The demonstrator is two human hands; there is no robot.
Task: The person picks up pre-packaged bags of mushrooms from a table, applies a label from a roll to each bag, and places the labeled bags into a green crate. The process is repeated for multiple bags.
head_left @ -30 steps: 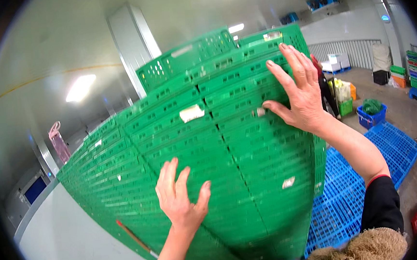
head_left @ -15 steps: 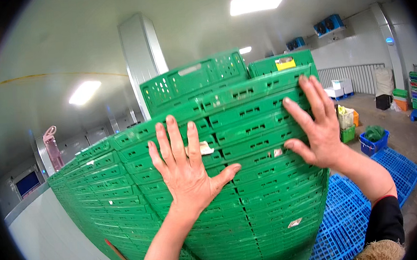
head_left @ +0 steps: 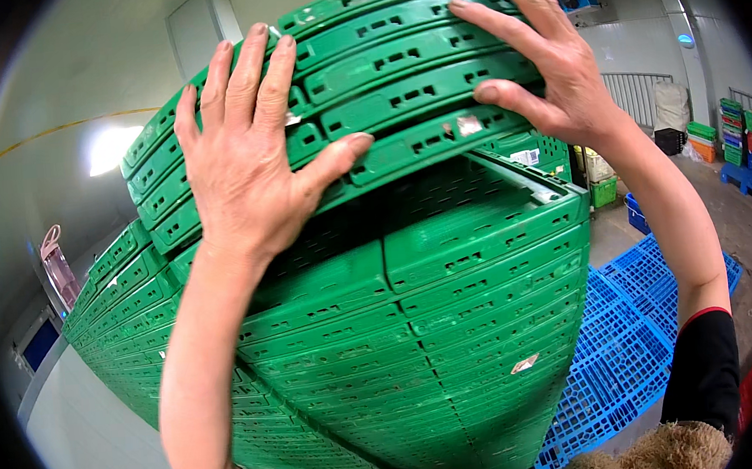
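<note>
A tall stack of folded green plastic crates [head_left: 493,292] stands in front of me, in columns side by side. Its top few layers, the upper crates [head_left: 423,100], are raised at the front, leaving a dark gap above the lower stack. My left hand [head_left: 240,165] lies on the front faces of the raised crates at left, fingers spread and pointing up, thumb out to the right. On their right end rests my right hand [head_left: 565,73], its fingers also apart; its topmost fingertips meet the picture's upper edge. The raised crates' back is hidden.
A pink bottle [head_left: 59,272] stands beyond the stack's left side. Blue grid pallets [head_left: 622,322] lie on the floor to the right. Farther back are a blue crate [head_left: 637,214], a green crate [head_left: 604,191] and colourful stacked crates [head_left: 733,135] near a metal railing [head_left: 632,94].
The top crates have risen off the stack at the front, opening a gap beneath them. Both hands have moved up with them, the left one also leftward.
</note>
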